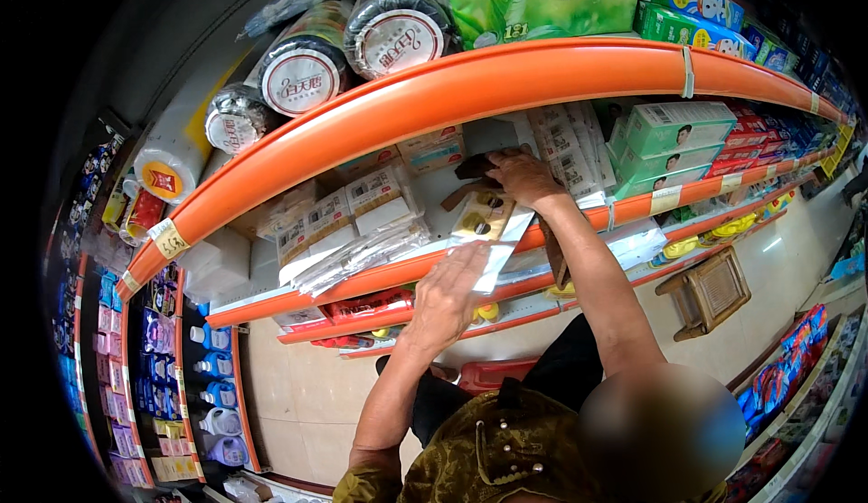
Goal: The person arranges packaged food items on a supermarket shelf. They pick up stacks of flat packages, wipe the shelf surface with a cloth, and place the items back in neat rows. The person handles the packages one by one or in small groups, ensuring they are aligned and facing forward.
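Packet (480, 217), thin and clear with a gold-and-dark card in it, lies tilted at the edge of the shelf (380, 278), between the person's two hands. The left hand (441, 297) is at its lower end, fingers nearly together and seemingly pinching the clear film, though the thumb's grip is hard to make out. The right hand (524, 178) reaches over its top end, fingers curled down by a dark object (473, 167); whether they grip that, the packet or both, I cannot tell. A brown flat piece (553, 254) hangs beneath the right forearm. Slick film held so near its end could slip from the left fingers, and since the lower end juts past the shelf edge, the packet might drop to the floor (316, 376). The right wrist sits close to the flat packets (570, 150) beside it, so a sideways sweep could drag some askew; the loose packets (362, 254) at left, fanned and overhanging, would probably slide if the left forearm caught them.
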### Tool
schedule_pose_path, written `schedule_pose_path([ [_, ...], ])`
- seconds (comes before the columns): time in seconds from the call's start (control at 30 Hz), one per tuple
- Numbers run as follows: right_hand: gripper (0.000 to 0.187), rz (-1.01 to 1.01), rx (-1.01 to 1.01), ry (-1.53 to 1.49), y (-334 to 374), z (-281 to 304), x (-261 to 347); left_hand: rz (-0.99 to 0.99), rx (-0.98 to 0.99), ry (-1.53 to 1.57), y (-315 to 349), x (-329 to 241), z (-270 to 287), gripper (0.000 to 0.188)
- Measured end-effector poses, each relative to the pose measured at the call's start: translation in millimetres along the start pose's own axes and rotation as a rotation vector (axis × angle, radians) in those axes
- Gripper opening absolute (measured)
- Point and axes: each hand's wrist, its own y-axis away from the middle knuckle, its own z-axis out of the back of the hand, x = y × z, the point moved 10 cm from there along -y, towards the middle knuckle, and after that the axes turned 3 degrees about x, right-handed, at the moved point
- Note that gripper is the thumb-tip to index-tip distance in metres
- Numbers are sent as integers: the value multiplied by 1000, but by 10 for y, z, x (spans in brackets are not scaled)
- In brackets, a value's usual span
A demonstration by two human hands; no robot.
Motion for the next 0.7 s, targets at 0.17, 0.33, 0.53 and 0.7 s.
schedule_pose_path([
  [0.17, 39, -214, -242, -450, 61, 263, -341, 490, -185, 747, 323, 362, 191, 32],
  [0.33, 50, -543, -550, -1398, 270, 71, -1186, 694, -468, 1587, 542, 556, -50, 35],
  [0.53, 38, -263, -854, -1926, 676, 959, -731, 816, -508, 1794, 541, 541, -354, 34],
  [0.7, 32, -98, -615, -974, 1078, 1438, 188, 752, -517, 1829, 260, 481, -408, 34],
])
